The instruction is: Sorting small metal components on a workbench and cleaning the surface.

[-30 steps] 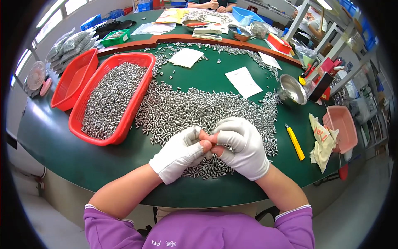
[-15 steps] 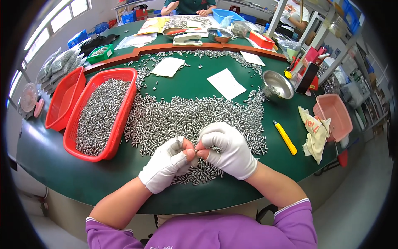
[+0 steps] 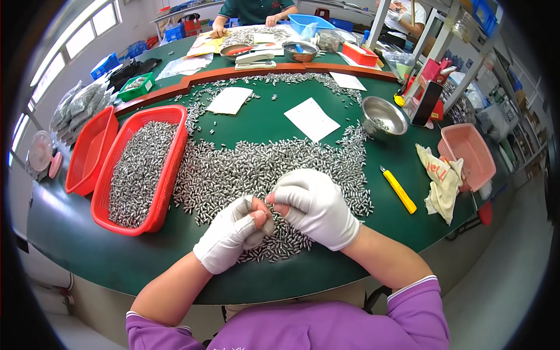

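My left hand (image 3: 232, 234), in a white glove with bare thumb and fingertips, is closed in a pinch above the near part of a spread of small silvery metal pieces (image 3: 245, 169). Just beside it, slightly higher, my right hand (image 3: 315, 207) in a matching glove has its thumb and fingers pressed together. The tips of the two hands are close, with a small gap. Anything between the fingertips is too small or hidden to make out. More such pieces lie on the green table (image 3: 175, 274) under and around both hands.
To the left, a red basket (image 3: 179, 131) full of metal pieces stands beside another red basket (image 3: 79, 181). White papers (image 3: 312, 119), a steel bowl (image 3: 385, 116), a yellow cutter knife (image 3: 399, 191), a cloth (image 3: 441, 181) and a pink basket (image 3: 475, 154) lie around. A co-worker (image 3: 256, 11) sits opposite.
My hands have drawn slightly apart at the fingertips, where they met before. My right hand has shifted a little left. The co-worker's raised hand has come down to the table.
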### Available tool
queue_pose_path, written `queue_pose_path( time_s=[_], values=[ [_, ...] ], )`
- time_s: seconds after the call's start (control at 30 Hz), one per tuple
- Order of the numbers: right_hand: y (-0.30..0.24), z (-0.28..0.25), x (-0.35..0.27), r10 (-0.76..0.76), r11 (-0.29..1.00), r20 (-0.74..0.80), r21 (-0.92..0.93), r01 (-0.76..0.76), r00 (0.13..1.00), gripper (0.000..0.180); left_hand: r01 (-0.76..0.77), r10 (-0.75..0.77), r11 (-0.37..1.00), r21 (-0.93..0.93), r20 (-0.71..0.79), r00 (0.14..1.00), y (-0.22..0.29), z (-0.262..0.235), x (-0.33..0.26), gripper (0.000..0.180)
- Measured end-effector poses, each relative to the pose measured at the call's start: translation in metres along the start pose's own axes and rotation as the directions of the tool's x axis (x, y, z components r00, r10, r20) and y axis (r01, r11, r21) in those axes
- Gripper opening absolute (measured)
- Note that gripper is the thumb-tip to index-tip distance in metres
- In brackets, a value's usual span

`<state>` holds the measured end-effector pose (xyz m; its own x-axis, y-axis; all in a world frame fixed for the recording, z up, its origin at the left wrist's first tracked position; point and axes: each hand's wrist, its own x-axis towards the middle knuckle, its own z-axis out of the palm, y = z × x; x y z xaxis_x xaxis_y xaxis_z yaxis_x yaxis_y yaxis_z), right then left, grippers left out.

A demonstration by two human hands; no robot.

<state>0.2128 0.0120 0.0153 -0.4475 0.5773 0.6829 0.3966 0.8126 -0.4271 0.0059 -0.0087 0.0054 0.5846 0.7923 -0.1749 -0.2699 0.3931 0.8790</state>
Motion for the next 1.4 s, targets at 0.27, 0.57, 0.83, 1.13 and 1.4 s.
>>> queue_pose_path(
  time_s=[0.27, 0.57, 0.83, 1.13, 1.4],
  values=[
    [0.019, -0.001, -0.010, 0.268, 0.919, 0.186, -0.342, -0.194, 0.945, 0.016, -0.022, 0.020, 0.997, -0.070, -0.026, 0.999, 0.000, 0.001, 0.000, 0.030],
    [0.007, -0.002, -0.004, 0.238, 0.943, 0.040, -0.251, -0.221, 0.971, 0.012, -0.027, 0.027, 0.989, -0.143, -0.004, 1.000, 0.001, 0.001, 0.002, 0.024],
    [-0.008, -0.001, -0.002, 0.124, 0.991, -0.016, -0.041, -0.124, 0.992, 0.017, 0.040, -0.021, 0.978, -0.203, 0.095, 0.995, 0.000, -0.003, 0.002, 0.027],
    [-0.004, 0.003, -0.005, 0.201, 0.973, 0.010, 0.112, -0.201, 0.980, 0.020, -0.015, 0.027, 0.984, -0.176, 0.065, 0.998, -0.004, -0.005, 0.003, 0.029],
    [-0.007, 0.002, -0.002, 0.101, 0.985, 0.036, 0.138, -0.105, 0.994, 0.024, 0.036, -0.004, 0.970, -0.242, 0.129, 0.992, -0.008, -0.011, 0.005, 0.026]
  ],
)
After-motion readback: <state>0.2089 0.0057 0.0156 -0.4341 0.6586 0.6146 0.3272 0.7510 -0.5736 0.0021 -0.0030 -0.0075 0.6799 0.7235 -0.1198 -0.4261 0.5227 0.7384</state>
